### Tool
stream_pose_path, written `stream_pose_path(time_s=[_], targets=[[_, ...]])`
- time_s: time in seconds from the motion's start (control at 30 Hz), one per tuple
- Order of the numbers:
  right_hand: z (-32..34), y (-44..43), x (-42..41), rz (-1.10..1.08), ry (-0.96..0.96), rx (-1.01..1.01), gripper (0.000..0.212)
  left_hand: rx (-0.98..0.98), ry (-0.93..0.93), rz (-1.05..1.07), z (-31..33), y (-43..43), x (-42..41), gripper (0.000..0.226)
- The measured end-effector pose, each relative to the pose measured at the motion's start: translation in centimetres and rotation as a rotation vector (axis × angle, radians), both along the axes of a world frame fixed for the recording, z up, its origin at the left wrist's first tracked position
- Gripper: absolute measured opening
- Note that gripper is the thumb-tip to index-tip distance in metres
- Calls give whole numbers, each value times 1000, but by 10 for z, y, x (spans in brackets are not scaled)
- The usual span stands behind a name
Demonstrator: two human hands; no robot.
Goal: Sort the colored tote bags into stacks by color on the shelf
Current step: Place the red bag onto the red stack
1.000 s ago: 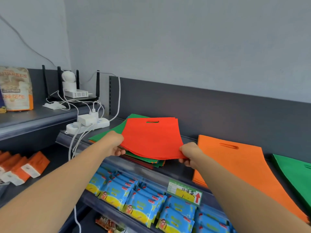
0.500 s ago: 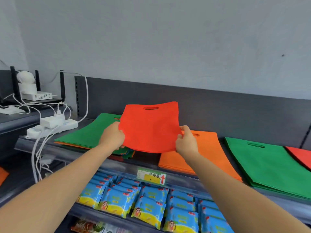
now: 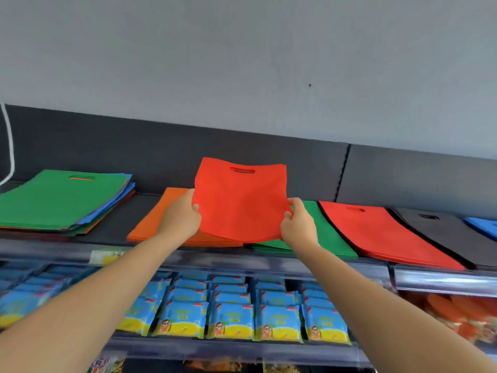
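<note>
A red tote bag (image 3: 239,200) hangs in the air above the shelf (image 3: 118,227), handle slot at its top. My left hand (image 3: 180,219) grips its left edge and my right hand (image 3: 298,227) grips its right edge. Under it lie an orange stack (image 3: 150,224) and a green stack (image 3: 328,238). Further right are a red stack (image 3: 376,232), a black stack (image 3: 441,232) and a blue stack (image 3: 484,224). At the far left sits a mixed pile (image 3: 59,200) with a green bag on top and blue, orange and red edges showing below.
A dark back panel (image 3: 161,146) rises behind the shelf. Below its front rail (image 3: 242,262) stand several rows of blue and yellow snack packets (image 3: 231,313). Orange packets (image 3: 457,313) lie at the lower right. A white cable (image 3: 9,146) hangs at the far left.
Both hands lifted the red bag off the mixed pile and carried it to the right; it now hangs over the orange and green stacks. The view has swung right, revealing red, black and blue stacks.
</note>
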State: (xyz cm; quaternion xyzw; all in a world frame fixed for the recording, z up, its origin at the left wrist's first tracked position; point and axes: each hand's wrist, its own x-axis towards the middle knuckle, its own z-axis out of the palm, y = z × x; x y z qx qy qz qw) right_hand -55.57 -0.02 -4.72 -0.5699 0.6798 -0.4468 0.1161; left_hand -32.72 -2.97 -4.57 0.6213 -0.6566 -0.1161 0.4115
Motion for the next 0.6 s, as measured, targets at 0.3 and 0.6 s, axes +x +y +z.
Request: stream_pose_path(time_s=[0.3,0.6], targets=[[-4,48,-131,-120,-4,22,41,-1,12,-137,-3,31,-139,44],[-13,39,-233,-287,16,61,43,42,5,-272,-4,3,-244,45]])
